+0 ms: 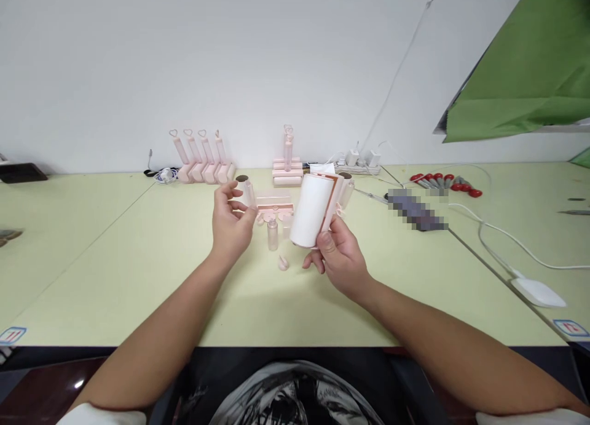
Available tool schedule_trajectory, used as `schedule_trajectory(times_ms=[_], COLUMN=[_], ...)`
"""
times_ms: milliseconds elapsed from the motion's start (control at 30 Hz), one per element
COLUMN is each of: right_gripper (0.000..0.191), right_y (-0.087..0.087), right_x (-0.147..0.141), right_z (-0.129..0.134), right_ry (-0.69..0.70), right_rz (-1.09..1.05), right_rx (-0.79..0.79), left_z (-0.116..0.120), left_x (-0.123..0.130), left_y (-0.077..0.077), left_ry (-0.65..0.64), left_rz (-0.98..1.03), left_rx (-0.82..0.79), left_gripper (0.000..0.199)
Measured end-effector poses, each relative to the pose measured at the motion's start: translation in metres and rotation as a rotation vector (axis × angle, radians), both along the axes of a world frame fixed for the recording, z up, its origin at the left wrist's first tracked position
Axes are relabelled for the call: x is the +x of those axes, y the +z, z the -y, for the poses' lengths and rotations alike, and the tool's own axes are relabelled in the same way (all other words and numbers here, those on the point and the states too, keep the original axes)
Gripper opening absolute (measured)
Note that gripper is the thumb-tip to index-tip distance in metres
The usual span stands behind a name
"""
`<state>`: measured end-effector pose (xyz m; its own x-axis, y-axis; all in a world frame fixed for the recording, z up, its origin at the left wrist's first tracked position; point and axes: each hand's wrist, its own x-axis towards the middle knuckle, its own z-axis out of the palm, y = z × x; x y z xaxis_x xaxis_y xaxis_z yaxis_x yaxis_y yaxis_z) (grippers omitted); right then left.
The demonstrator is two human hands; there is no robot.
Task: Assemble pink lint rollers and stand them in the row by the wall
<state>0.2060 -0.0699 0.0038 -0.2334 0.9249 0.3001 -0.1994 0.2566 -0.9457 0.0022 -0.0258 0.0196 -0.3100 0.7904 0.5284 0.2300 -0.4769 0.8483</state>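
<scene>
My right hand (343, 256) grips a white lint roll (311, 210), held tilted above the table, with a reddish-brown strip and a pale pink part along its right side. My left hand (233, 222) is raised with fingers apart and nothing in them. Just behind it stands a pale pink roll (246, 191) with a dark core; whether they touch I cannot tell. Between the hands are a small clear pink handle tube (273, 235), a small pink end piece (283, 263) and an open pink case (275, 208). Another roll (346, 190) stands partly hidden behind my right hand.
Several pink lint rollers with heart-shaped loops (203, 154) stand at the back left, more (288, 160) at the back middle. To the right lie a blurred-out dark object (417, 210), red-ended screwdrivers (445, 181), a white charger (538, 291) and cables. A power strip (353, 166) runs along the wall.
</scene>
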Motion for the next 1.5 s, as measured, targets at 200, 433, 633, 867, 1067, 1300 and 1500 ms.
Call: schedule_trajectory(times_ms=[200, 433, 633, 867, 1067, 1300, 1500], right_gripper=[0.042, 0.036, 0.034, 0.016, 0.016, 0.017, 0.02], right_y=[-0.003, -0.005, -0.005, -0.009, -0.014, -0.014, -0.017], right_x=[-0.002, -0.005, 0.002, 0.001, -0.005, -0.004, -0.013], right_z=[-0.001, 0.005, -0.004, -0.014, -0.01, -0.018, -0.01], right_ry=[0.024, 0.088, 0.01, 0.042, 0.076, -0.032, 0.031], right_rz=[0.063, 0.2, 0.325, 0.722, 0.824, 0.802, 0.927], right_rx=[0.006, 0.045, 0.078, 0.147, 0.179, 0.165, 0.239], left_z=[0.008, 0.04, 0.032, 0.013, 0.014, 0.004, -0.002], left_x=[0.01, 0.036, 0.026, 0.014, 0.01, 0.007, 0.004], left_y=[-0.001, -0.002, 0.005, 0.009, 0.015, 0.008, 0.002], left_ry=[-0.149, -0.527, -0.316, -0.447, -0.582, -0.503, -0.494], left_rz=[0.038, -0.105, 0.041, 0.521, 0.708, 0.746, 0.716], left_rx=[0.06, 0.035, 0.039, -0.072, -0.222, -0.274, -0.241], left_gripper=[0.034, 0.066, 0.054, 0.04, 0.036, 0.04, 0.039])
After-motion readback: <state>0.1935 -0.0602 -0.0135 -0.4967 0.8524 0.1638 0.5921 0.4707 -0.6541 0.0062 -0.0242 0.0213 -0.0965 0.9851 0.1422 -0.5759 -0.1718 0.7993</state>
